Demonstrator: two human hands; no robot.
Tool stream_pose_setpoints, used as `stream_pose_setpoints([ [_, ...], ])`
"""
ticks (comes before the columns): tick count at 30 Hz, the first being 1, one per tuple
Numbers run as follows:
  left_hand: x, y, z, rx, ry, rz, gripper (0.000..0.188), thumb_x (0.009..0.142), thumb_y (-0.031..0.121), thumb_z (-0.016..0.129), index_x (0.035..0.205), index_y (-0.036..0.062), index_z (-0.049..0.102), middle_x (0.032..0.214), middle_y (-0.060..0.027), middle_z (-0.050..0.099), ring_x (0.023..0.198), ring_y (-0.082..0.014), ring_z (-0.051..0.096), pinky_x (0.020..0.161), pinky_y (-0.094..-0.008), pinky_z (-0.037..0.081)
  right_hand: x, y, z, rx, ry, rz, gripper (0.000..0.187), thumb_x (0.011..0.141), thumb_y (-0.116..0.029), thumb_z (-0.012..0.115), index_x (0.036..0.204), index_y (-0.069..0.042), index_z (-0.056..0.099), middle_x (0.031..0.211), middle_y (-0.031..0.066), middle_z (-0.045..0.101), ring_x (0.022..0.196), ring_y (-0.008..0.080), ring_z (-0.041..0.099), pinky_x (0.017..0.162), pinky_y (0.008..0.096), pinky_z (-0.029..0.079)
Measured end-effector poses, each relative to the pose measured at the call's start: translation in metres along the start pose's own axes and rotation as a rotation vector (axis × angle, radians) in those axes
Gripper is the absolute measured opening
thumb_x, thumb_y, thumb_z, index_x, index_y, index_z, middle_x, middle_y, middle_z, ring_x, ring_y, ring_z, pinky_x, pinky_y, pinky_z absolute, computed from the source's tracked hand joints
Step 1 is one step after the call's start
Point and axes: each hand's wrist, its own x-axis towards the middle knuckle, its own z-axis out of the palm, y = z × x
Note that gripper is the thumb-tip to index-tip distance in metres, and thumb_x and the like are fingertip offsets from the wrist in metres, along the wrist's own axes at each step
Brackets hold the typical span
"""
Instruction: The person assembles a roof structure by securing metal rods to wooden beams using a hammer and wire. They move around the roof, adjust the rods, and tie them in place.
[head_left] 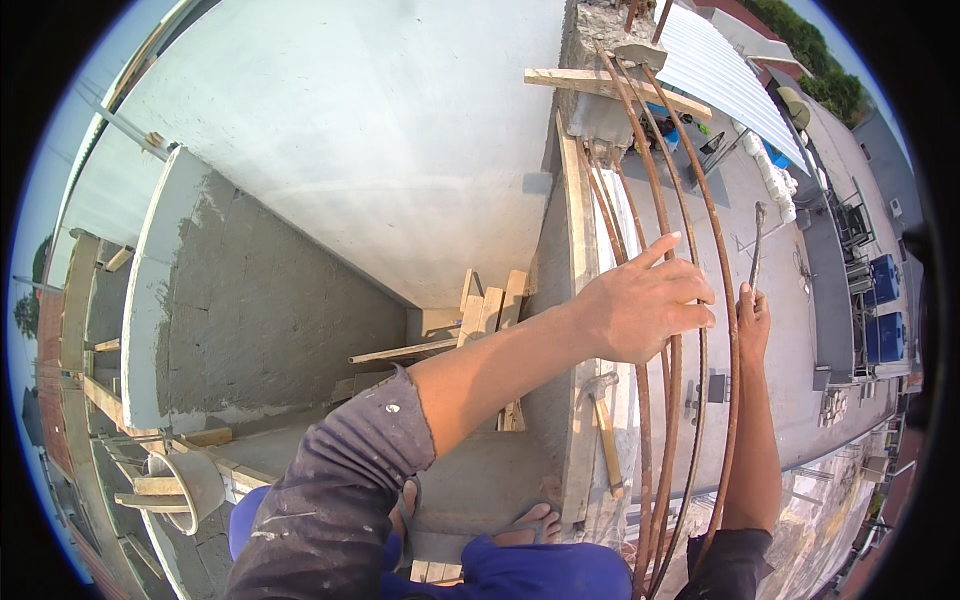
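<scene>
Several rusty steel reinforcing bars [717, 235] run lengthwise on my right, bending out from a rough concrete column [605, 35]. My left hand [645, 305] reaches across them, fingers apart and slightly bent over the bars. Whether it presses on them is hard to tell. Beyond the outermost bar, my right hand [753, 315] is closed around the lower end of a slim dark metal hand tool [759, 240] with a hooked-looking tip. Its exact kind is too small to make out. A hammer [607, 445] with a wooden handle lies beside the bars, just below my left hand.
A wooden plank [577, 240] edges the wall, and a short board [560, 78] crosses the column. Loose timber [480, 318] leans in the corner by the pale wall [380, 130]. A bucket [205, 490] stands lower left. Past the bars, a paved yard [790, 330] lies far below.
</scene>
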Motion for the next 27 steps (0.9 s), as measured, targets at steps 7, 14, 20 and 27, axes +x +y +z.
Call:
stream_pose_setpoints([
  [7,-0.01,-0.007,0.011,0.062,-0.005,0.027,0.05,0.086,-0.007,0.062,0.128,0.0197,0.063,0.136,-0.0005,0.056,0.142,-0.0209,0.043,0.128,-0.0537,0.022,-0.066,-0.216,-0.028,0.506,-0.084,-0.303,0.025,0.105,-0.033,0.057,0.111,-0.009,0.053,0.073,-0.0049,0.039,0.057,0.0055,0.039,0.049,0.0228,0.031],
  [14,-0.002,-0.011,0.014,0.024,-0.139,-0.022,0.046,0.091,-0.003,0.057,0.128,0.0227,0.065,0.145,0.0036,0.054,0.145,-0.0179,0.04,0.129,-0.0467,0.02,-0.193,-0.359,0.003,0.093,-0.438,-0.252,0.038,0.107,-0.036,0.053,0.118,0.0,0.061,0.06,-0.007,0.035,0.048,0.0019,0.039,0.042,0.0169,0.036],
  [20,0.0,-0.053,0.008,0.076,0.024,-0.006,0.057,0.091,-0.006,0.054,0.142,0.0189,0.057,0.158,-0.0031,0.044,0.151,-0.0266,0.033,0.127,-0.0458,0.027,-0.264,-0.413,0.022,-1.09,-1.238,0.317,0.042,0.105,-0.037,0.055,0.105,0.002,0.07,0.06,0.0054,0.06,0.056,0.0122,0.063,0.051,0.0295,0.049],
  [27,-0.051,-0.119,-0.02,-0.223,0.053,-0.484,0.054,0.094,0.014,0.057,0.148,0.0108,0.051,0.15,-0.0156,0.053,0.138,-0.0334,0.05,0.115,-0.0425,0.042,-0.262,-0.338,0.101,-1.611,-1.467,0.418,0.035,0.098,-0.014,0.048,0.112,0.01,0.068,0.094,0.0177,0.073,0.086,0.0275,0.073,0.08,0.0408,0.061],
])
